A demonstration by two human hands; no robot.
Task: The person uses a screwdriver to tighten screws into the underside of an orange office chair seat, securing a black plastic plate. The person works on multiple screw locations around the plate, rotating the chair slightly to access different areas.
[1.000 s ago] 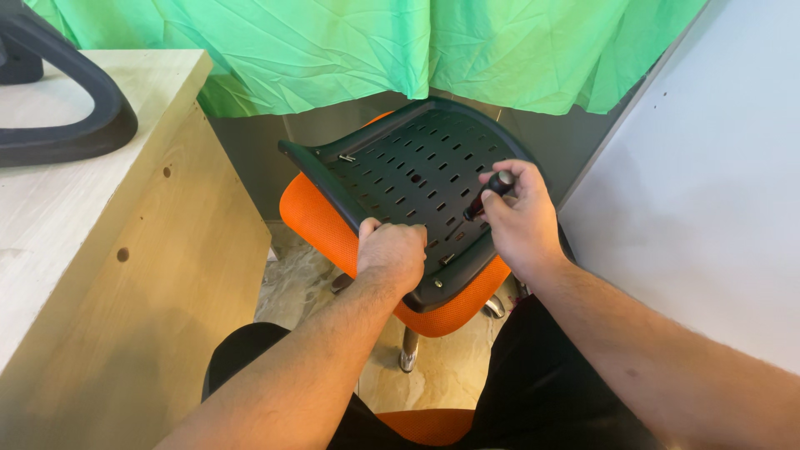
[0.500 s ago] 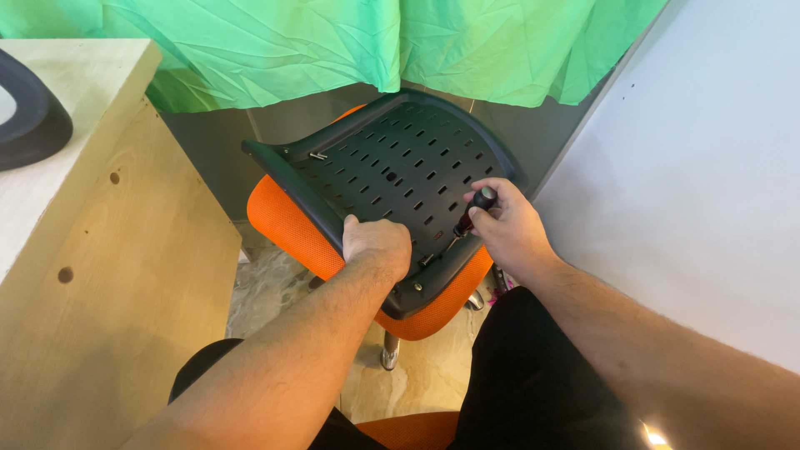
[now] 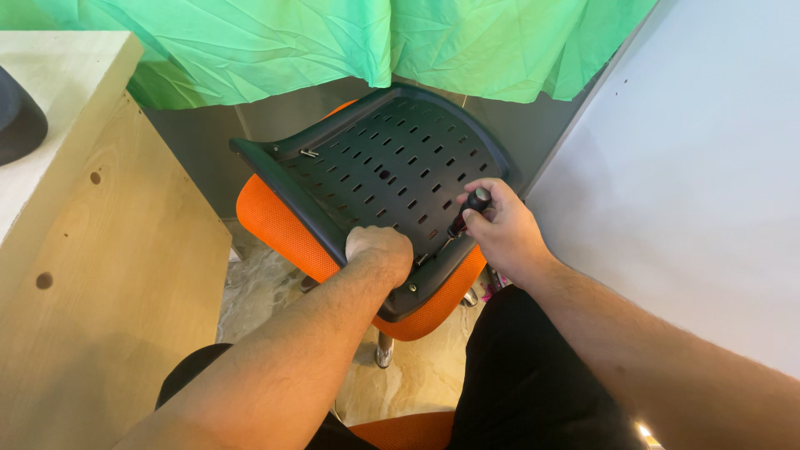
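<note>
At frame centre, the left hand (image 3: 379, 250) is pressing a slotted black plastic chair panel (image 3: 383, 179) while the right hand (image 3: 500, 229), closed around a black-handled screwdriver (image 3: 465, 212), is apparently driving a screw.

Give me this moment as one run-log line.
left hand: pressing on black slotted panel | right hand: gripping screwdriver, tip at panel | panel: lying on orange chair seat

- Bright, even light, soft and without harsh glare.
- Soft shadow under the orange seat (image 3: 275, 225) on the floor (image 3: 258, 292).
- Sharp focus mid-frame; forearms at the bottom edge stretch wide.
</note>
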